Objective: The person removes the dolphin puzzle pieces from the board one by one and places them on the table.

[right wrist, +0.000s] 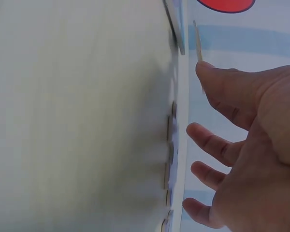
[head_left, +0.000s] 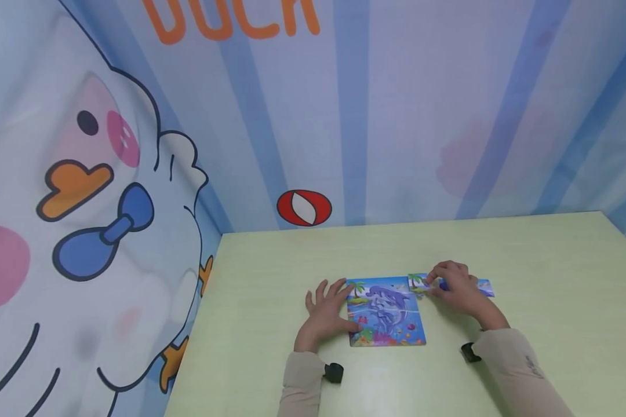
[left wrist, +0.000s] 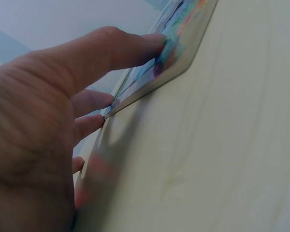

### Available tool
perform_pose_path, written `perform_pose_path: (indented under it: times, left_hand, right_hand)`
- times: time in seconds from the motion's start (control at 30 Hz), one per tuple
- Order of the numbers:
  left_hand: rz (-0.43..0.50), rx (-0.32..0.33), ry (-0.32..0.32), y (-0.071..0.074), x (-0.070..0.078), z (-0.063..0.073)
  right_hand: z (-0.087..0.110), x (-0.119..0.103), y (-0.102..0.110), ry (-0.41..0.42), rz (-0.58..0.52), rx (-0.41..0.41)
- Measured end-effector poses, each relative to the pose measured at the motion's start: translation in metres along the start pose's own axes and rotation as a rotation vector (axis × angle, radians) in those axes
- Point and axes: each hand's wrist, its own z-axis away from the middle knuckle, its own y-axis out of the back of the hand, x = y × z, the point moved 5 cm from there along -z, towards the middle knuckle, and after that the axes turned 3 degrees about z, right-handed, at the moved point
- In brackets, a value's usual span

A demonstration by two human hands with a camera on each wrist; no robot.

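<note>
A square dolphin jigsaw puzzle (head_left: 388,315) lies flat on the table. My left hand (head_left: 324,315) rests at its left side with spread fingers, the thumb (left wrist: 135,50) on the picture near the lower corner and other fingertips at the upper left edge. Beyond the puzzle's upper right corner, my right hand (head_left: 456,289) pinches a palm-tree puzzle piece (head_left: 416,282) between thumb and finger. Seen edge-on in the right wrist view, that piece (right wrist: 198,43) is thin and raised off the table; the other fingers are spread apart.
Several loose puzzle pieces (head_left: 485,287) lie in a row under and right of my right hand, partly hidden by it. Their edges (right wrist: 169,164) show along the table in the right wrist view. A printed cloth wall (head_left: 396,116) stands behind the pale table (head_left: 250,324).
</note>
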Motion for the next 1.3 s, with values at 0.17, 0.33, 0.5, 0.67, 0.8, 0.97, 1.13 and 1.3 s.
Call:
perform_pose_path:
  times: [0.17, 0.33, 0.5, 0.67, 0.8, 0.97, 1.13, 1.3]
  left_hand:
    - [-0.005, -0.011, 0.0, -0.0008, -0.001, 0.0018]
    - [-0.006, -0.014, 0.005, -0.0007, -0.0006, 0.0027]
    - [-0.007, -0.02, -0.003, -0.0012, -0.0003, 0.0038]
    - [-0.006, -0.022, 0.001, -0.0008, -0.0008, 0.0037]
    - [-0.01, -0.027, 0.011, -0.0015, -0.0015, 0.0029]
    - [0.004, -0.023, 0.005, -0.001, -0.0013, 0.0037]
    - [0.009, -0.02, -0.005, -0.0001, -0.001, 0.0043]
    - [0.012, -0.013, -0.012, 0.0012, -0.001, 0.0038]
  right_hand:
    - [0.0051, 0.0068, -0.003, -0.015, -0.01, -0.011]
    - [0.0063, 0.009, -0.0034, -0.024, 0.026, -0.016]
    - [0.0079, 0.01, -0.0036, -0.039, 0.047, -0.024]
    - [0.009, 0.0099, -0.0041, -0.047, 0.047, -0.024]
    - [0.0101, 0.0094, -0.0046, -0.052, 0.05, -0.026]
    - [0.0096, 0.007, -0.0046, -0.064, 0.052, -0.028]
    - [0.0092, 0.0065, -0.0056, -0.07, 0.049, -0.034]
    - [0.0087, 0.0064, -0.0066, -0.071, 0.051, -0.039]
